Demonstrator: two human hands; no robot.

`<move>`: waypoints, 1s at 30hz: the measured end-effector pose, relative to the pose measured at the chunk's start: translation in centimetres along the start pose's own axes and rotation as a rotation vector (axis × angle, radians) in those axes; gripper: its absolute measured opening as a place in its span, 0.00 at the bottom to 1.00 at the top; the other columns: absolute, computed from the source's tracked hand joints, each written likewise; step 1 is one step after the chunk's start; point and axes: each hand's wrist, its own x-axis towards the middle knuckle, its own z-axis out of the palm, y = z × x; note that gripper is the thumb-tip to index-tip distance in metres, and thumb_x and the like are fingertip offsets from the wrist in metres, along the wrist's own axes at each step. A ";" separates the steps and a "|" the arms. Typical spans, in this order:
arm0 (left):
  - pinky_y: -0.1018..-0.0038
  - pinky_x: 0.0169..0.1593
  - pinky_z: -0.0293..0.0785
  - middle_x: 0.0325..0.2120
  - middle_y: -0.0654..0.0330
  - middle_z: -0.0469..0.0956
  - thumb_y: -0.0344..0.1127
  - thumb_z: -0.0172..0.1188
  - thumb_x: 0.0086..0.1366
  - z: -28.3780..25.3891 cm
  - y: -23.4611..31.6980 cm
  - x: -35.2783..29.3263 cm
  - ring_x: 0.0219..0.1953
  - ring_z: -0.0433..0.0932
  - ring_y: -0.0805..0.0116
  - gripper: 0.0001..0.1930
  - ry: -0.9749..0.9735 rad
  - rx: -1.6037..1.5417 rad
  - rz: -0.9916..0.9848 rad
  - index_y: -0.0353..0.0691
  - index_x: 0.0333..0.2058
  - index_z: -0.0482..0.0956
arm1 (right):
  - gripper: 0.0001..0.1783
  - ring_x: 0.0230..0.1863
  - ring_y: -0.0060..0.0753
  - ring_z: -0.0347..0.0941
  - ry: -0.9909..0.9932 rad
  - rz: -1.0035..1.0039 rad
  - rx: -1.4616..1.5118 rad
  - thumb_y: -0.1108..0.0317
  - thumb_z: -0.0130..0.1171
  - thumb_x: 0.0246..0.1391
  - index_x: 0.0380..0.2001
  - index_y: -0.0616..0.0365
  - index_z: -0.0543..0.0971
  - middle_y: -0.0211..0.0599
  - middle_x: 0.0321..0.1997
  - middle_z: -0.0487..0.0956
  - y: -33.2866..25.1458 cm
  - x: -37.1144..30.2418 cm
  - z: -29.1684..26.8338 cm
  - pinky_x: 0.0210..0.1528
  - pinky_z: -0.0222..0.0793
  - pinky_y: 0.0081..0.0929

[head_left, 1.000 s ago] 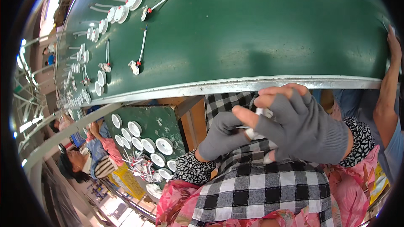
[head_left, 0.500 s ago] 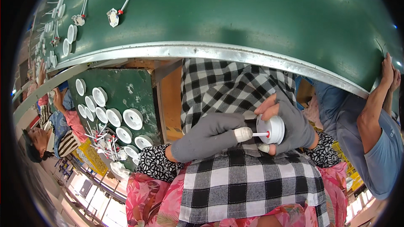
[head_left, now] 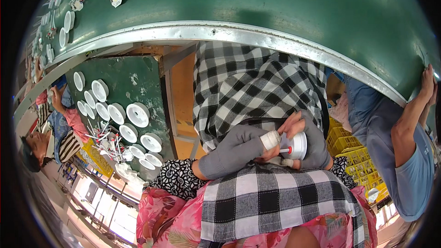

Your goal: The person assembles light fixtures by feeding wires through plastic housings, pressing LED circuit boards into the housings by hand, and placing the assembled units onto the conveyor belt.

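The right fingers [head_left: 293, 126] curl part-closed around a white cup [head_left: 301, 146], holding it above a checked cloth [head_left: 257, 202]. The left fingers [head_left: 270, 140], one wrapped in white tape, are pinched together on the end of a white wire [head_left: 285, 150] that sticks out of the cup toward them. To the left of the fingers, a green table [head_left: 149, 82] bears more cups [head_left: 138, 115] and a heap of wires [head_left: 110, 143]. Beyond the fingers runs a longer, metal-edged table [head_left: 275, 2].
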 end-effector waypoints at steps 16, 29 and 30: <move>0.54 0.60 0.58 0.50 0.48 0.68 0.46 0.75 0.41 3.1 5.0 2.7 0.54 0.69 0.51 0.44 0.291 1.775 0.598 0.33 0.55 0.66 | 0.50 0.50 0.41 0.70 0.012 0.421 -0.182 0.41 0.73 0.35 0.54 0.61 0.63 0.44 0.46 0.70 -5.7 5.6 -0.9 0.55 0.65 0.35; 0.66 0.54 0.72 0.48 0.53 0.74 0.50 0.78 0.44 1.8 4.1 2.6 0.52 0.76 0.58 0.48 0.184 1.016 0.327 0.36 0.59 0.61 | 0.44 0.45 0.36 0.67 -0.009 0.205 -0.111 0.39 0.70 0.40 0.54 0.57 0.71 0.35 0.40 0.65 -7.4 5.7 -3.8 0.47 0.67 0.31; 0.66 0.54 0.72 0.48 0.53 0.74 0.50 0.78 0.44 1.5 4.7 2.4 0.52 0.76 0.58 0.48 0.190 1.019 0.327 0.36 0.59 0.61 | 0.44 0.45 0.36 0.67 -0.014 0.201 -0.109 0.39 0.70 0.40 0.54 0.57 0.71 0.35 0.40 0.65 -7.4 5.4 -5.0 0.47 0.67 0.31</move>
